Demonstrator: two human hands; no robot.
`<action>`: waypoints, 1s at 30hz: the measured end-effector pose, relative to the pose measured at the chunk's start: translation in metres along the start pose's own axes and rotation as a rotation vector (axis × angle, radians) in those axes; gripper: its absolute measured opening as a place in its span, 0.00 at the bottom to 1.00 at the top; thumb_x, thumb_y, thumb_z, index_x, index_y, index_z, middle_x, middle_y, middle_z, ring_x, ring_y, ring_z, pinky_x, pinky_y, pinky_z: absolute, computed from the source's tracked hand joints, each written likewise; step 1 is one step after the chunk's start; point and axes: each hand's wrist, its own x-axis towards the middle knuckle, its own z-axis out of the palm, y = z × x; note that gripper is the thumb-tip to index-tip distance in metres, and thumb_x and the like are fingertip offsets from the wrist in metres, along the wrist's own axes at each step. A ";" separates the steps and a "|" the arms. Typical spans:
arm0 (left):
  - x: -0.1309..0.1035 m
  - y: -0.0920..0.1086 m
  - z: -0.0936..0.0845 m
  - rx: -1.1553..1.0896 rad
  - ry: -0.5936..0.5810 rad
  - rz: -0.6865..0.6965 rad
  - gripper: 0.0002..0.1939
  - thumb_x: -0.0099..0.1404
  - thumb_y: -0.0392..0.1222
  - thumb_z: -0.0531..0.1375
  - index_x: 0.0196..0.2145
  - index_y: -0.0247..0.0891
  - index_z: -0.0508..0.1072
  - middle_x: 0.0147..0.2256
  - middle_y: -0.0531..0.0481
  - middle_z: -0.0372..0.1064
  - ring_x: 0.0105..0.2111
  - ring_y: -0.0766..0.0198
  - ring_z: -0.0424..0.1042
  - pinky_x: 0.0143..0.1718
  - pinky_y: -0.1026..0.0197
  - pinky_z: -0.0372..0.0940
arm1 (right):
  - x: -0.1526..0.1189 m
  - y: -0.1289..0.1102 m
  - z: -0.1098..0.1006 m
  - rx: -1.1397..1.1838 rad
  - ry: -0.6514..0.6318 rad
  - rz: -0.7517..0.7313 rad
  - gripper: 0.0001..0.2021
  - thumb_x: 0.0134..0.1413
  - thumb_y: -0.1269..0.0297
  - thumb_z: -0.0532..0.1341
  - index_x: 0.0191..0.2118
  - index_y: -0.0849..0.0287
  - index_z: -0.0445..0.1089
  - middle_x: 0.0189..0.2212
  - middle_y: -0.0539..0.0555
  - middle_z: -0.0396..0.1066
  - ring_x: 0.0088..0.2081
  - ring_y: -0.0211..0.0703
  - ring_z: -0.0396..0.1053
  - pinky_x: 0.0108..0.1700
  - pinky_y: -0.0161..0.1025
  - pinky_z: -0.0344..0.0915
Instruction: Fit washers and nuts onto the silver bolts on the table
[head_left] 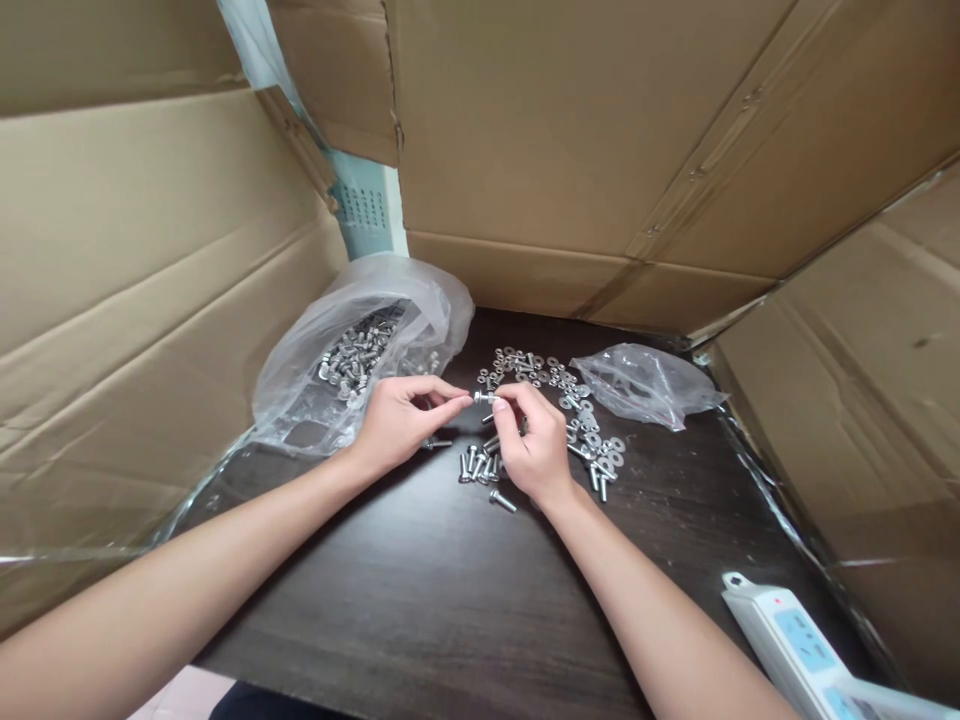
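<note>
Between my two hands, above the table, is a small silver bolt [484,397] with what looks like a washer or nut on it. The thumb and forefinger of my right hand [534,440] pinch one end of this bolt. My left hand [409,415] has its thumb and forefinger pressed together at the other end; whether a small part is between them is hidden. Below the hands lies a group of bolts [478,466], with one single bolt [502,500] nearer to me. Loose washers [589,420] and more bolts are spread behind and right of my right hand.
An opened clear plastic bag [292,385] holding many bolts [358,350] stands at the back left. A crumpled plastic bag [652,385] lies back right. Cardboard walls [555,130] surround the dark table [420,600]. A white power strip [787,640] sits front right.
</note>
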 end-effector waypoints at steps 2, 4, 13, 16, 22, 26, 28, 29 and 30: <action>0.001 0.000 -0.001 0.005 -0.011 -0.002 0.10 0.60 0.49 0.71 0.31 0.39 0.84 0.29 0.49 0.81 0.26 0.64 0.73 0.28 0.63 0.68 | 0.000 0.001 0.000 0.004 0.019 0.023 0.08 0.67 0.67 0.55 0.36 0.57 0.69 0.30 0.52 0.70 0.30 0.41 0.66 0.33 0.40 0.63; 0.002 0.000 -0.001 0.012 -0.019 0.014 0.10 0.62 0.48 0.70 0.31 0.39 0.84 0.31 0.49 0.81 0.29 0.63 0.76 0.32 0.62 0.70 | 0.001 0.001 -0.001 0.005 0.034 0.045 0.07 0.67 0.66 0.56 0.36 0.57 0.69 0.30 0.52 0.71 0.30 0.42 0.67 0.34 0.40 0.64; 0.002 0.000 0.001 -0.235 -0.204 -0.160 0.20 0.71 0.50 0.60 0.51 0.34 0.81 0.40 0.42 0.82 0.37 0.60 0.80 0.32 0.64 0.74 | 0.001 0.004 0.000 0.024 0.082 0.134 0.08 0.65 0.65 0.56 0.35 0.57 0.70 0.30 0.51 0.72 0.30 0.40 0.68 0.34 0.38 0.64; 0.002 0.000 0.001 -0.216 -0.195 -0.169 0.14 0.64 0.48 0.67 0.40 0.35 0.84 0.34 0.44 0.82 0.33 0.61 0.80 0.34 0.62 0.74 | 0.001 0.005 0.000 0.054 0.092 0.173 0.07 0.65 0.64 0.57 0.36 0.57 0.70 0.29 0.50 0.72 0.29 0.40 0.68 0.34 0.38 0.65; 0.001 0.001 -0.001 -0.120 -0.160 -0.143 0.11 0.57 0.47 0.72 0.28 0.36 0.82 0.27 0.49 0.79 0.25 0.66 0.73 0.28 0.66 0.67 | 0.001 0.006 0.000 0.056 0.097 0.197 0.07 0.65 0.63 0.57 0.36 0.57 0.70 0.29 0.50 0.72 0.30 0.40 0.68 0.34 0.38 0.65; 0.004 0.000 -0.001 -0.230 -0.249 -0.213 0.18 0.68 0.53 0.63 0.43 0.36 0.84 0.37 0.44 0.82 0.24 0.68 0.72 0.26 0.66 0.66 | 0.001 0.006 0.000 0.052 0.093 0.185 0.07 0.65 0.64 0.57 0.36 0.57 0.70 0.29 0.50 0.72 0.29 0.40 0.67 0.34 0.38 0.64; 0.005 -0.002 -0.001 -0.346 -0.280 -0.270 0.25 0.71 0.58 0.58 0.46 0.34 0.83 0.39 0.39 0.81 0.25 0.67 0.72 0.25 0.64 0.66 | 0.001 0.006 0.000 0.052 0.095 0.177 0.07 0.65 0.64 0.57 0.36 0.57 0.70 0.29 0.50 0.71 0.29 0.39 0.67 0.33 0.38 0.64; 0.006 -0.003 -0.001 -0.399 -0.291 -0.296 0.29 0.71 0.60 0.55 0.46 0.32 0.82 0.39 0.38 0.81 0.25 0.66 0.72 0.25 0.64 0.65 | 0.001 0.006 0.001 0.052 0.097 0.174 0.07 0.65 0.64 0.57 0.36 0.57 0.70 0.29 0.49 0.71 0.28 0.39 0.66 0.33 0.37 0.64; 0.007 -0.004 -0.001 -0.439 -0.301 -0.318 0.32 0.72 0.62 0.53 0.46 0.30 0.82 0.38 0.36 0.81 0.25 0.65 0.72 0.24 0.64 0.64 | 0.001 0.006 0.001 0.050 0.099 0.173 0.07 0.65 0.64 0.57 0.36 0.57 0.70 0.29 0.49 0.71 0.28 0.39 0.66 0.33 0.37 0.63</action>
